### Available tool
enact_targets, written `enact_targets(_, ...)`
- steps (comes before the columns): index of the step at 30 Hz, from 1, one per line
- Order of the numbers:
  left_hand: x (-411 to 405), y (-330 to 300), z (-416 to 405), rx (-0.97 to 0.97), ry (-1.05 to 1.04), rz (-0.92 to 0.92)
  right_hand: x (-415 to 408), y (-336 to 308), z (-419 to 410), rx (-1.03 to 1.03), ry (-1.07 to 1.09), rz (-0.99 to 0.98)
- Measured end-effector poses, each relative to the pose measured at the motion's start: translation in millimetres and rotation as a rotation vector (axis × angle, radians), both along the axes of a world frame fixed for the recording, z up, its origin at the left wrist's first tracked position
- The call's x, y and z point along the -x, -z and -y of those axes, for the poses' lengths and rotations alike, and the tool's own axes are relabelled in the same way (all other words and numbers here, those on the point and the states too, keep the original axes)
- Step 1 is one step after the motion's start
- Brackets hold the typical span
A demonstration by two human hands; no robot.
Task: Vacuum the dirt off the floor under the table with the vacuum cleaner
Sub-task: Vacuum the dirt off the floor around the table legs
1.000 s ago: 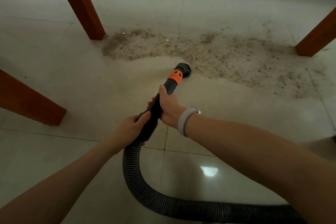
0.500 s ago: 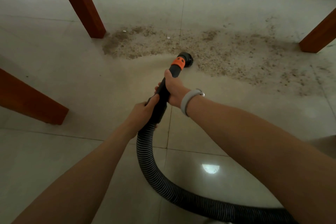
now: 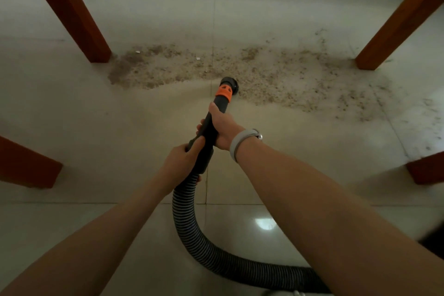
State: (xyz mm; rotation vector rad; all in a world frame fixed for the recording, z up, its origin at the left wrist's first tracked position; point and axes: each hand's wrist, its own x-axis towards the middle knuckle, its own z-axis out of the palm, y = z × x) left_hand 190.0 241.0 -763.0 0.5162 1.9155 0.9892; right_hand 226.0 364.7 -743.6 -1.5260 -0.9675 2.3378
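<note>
My right hand (image 3: 222,127) grips the black plastic vacuum wand (image 3: 209,132) just behind its orange collar (image 3: 223,94), and my left hand (image 3: 181,160) is wrapped round the same wand nearer to me, where the ribbed grey-black hose (image 3: 192,230) joins it. The round black nozzle (image 3: 229,83) sits at the near edge of the brown crumbly dirt (image 3: 264,74), which spreads in a band across the pale tiled floor (image 3: 120,139) between the two far red-brown wooden table legs (image 3: 79,19).

I think the main risk is pushing too fast and scattering grit past the nozzle instead of lifting it. The hose loops near and to the right of me; if it snags, it could tug the wand off line. Swinging wide, I could knock a table leg.

I can read no brand, label or writing anywhere.
</note>
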Motion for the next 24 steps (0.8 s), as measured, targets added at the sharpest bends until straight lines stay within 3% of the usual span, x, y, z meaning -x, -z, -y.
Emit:
enact_targets(10, -34.5, 17.8, 34.8, -0.043, 0.055, -0.042, -34.4, 16.2, 32.4, -0.012, -0.033, 0.014)
enact_targets(24, -7.6, -17.8, -25.6, 0.051, 0.045, -0.117, -11.0, -13.4, -17.9, -0.026, 0.004, -0.011)
